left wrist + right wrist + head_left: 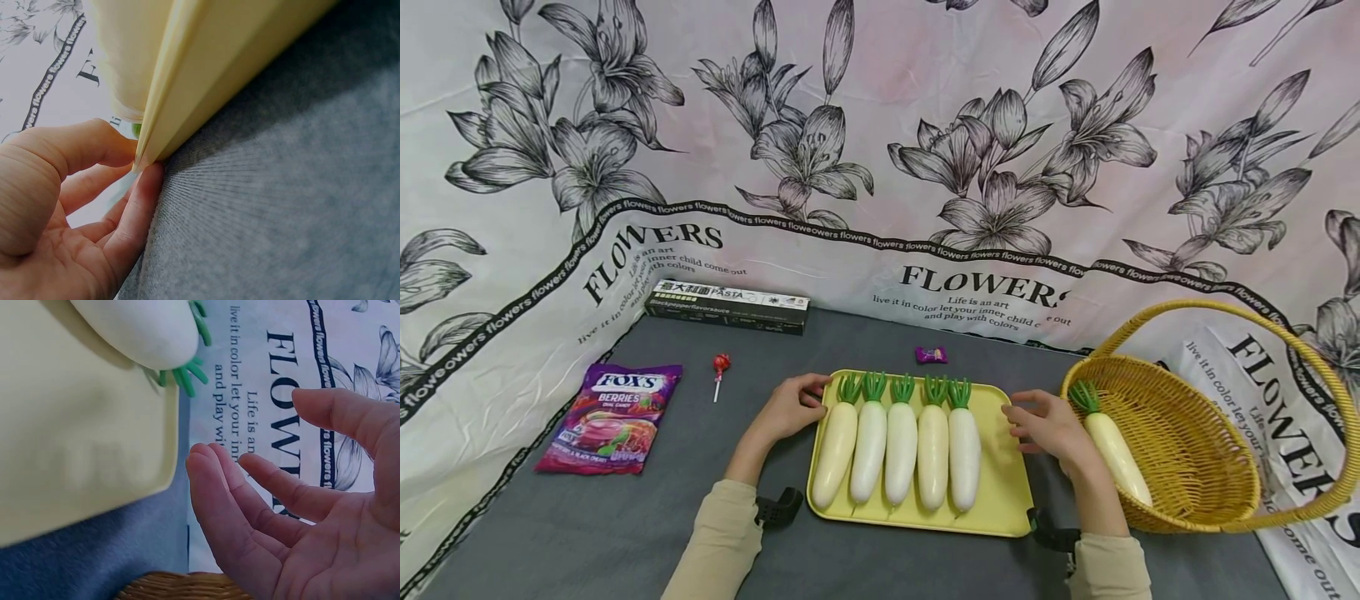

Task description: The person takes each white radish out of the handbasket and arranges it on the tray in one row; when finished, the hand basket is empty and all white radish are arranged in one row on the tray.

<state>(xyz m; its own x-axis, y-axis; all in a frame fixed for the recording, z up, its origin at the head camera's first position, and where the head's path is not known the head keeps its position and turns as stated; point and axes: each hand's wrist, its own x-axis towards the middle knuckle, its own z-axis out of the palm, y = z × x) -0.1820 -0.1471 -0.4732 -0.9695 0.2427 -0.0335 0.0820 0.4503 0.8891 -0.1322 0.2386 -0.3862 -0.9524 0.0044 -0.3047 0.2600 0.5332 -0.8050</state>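
Observation:
A yellow tray (1000, 467) lies on the dark cloth with several white radishes (901, 454) side by side, their green tops pointing away from me. At the tray's upper left edge, my left hand (792, 407) pinches the rim; the left wrist view shows the thumb (103, 147) on one side and fingers on the other. My right hand (1047, 423) hovers by the tray's upper right edge, fingers loosely bent and apart from it, holding nothing (294, 506). Another radish (1118, 457) leans inside the wicker basket (1195, 442) at the right.
A purple candy bag (613, 419) and a red lollipop (721, 365) lie on the left. Behind them a black pasta box (727, 308) stands by the floral cloth wall (850, 242). A small purple wrapped candy (931, 355) sits beyond the tray. The basket's tall handle (1285, 325) arches up.

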